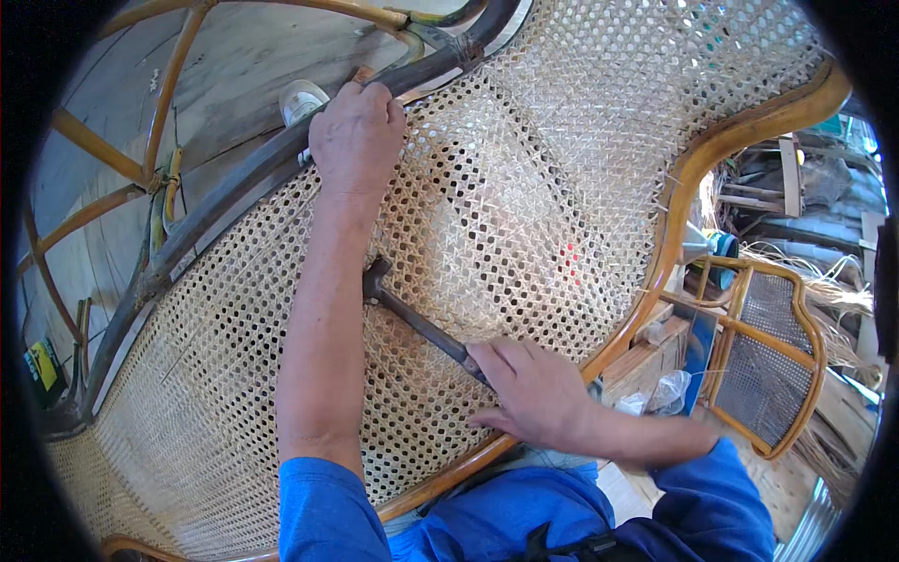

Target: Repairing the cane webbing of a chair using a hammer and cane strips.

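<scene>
A wide sheet of woven cane webbing (524, 215) spreads across a curved rattan frame in front of me. My left hand (358, 136) reaches over it to the far side, its fingers curled around the dark frame pole (234, 178). A small brownish piece (362, 73) shows just past those fingertips; what it is I cannot make out. In my right hand (538, 393), at the near edge, is the handle of a hammer (421, 323). The hammer's head lies over the webbing, close beside my left forearm. Along the near side runs a glossy honey-coloured rattan rail (679, 206).
Beyond the dark pole, bent rattan poles (169, 94) form another framework. A white shoe (302, 101) shows on the floor by the pole. At right stand a small rattan chair (763, 347) with cane panels, a clear plastic bag (668, 393) and loose cane strands (824, 281).
</scene>
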`<state>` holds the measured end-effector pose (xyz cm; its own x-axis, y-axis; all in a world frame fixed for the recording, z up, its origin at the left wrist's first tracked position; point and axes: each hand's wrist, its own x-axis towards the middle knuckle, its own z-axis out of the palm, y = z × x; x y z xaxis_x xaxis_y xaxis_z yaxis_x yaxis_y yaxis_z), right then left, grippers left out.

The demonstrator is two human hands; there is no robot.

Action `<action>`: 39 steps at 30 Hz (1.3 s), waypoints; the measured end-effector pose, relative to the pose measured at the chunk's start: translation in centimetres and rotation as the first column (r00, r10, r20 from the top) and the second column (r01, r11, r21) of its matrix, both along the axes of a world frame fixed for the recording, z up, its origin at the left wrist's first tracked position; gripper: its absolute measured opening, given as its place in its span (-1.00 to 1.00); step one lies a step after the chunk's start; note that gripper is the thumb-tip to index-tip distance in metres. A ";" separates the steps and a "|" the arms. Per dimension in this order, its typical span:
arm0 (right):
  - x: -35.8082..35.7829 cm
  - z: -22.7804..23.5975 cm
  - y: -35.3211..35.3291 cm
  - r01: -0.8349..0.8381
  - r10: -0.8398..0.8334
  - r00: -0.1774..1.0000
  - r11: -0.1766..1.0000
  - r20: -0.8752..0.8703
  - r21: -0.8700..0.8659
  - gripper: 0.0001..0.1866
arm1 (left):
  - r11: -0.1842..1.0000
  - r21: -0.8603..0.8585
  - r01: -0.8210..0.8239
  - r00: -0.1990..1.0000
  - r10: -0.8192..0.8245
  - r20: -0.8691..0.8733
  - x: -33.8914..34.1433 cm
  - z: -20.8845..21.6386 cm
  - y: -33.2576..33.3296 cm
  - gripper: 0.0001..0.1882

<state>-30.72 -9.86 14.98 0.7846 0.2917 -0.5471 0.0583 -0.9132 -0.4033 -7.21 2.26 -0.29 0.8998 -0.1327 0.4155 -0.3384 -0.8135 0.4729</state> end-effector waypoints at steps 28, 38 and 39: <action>12.6 -1.7 -6.6 0.467 -0.456 0.849 0.884 0.266 0.026 -0.67 | 1.000 -0.019 0.005 1.000 -0.006 -0.029 -0.2 -0.4 0.2 -0.86; 12.4 -3.0 -6.0 0.485 -0.478 0.854 0.874 0.207 0.018 -0.67 | 1.000 0.009 0.010 0.998 -0.009 -0.069 -0.3 -0.2 0.1 -0.86; 12.4 -3.1 -6.2 0.479 -0.473 0.853 0.877 0.221 0.027 -0.67 | 1.000 0.001 0.009 0.998 -0.009 -0.070 -0.3 -0.2 0.1 -0.86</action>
<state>-18.33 -16.09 11.92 0.9220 -0.1603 -0.3523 -0.3047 -0.8619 -0.4053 -7.49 2.34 -0.45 0.9254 -0.1417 0.3515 -0.3119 -0.8115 0.4942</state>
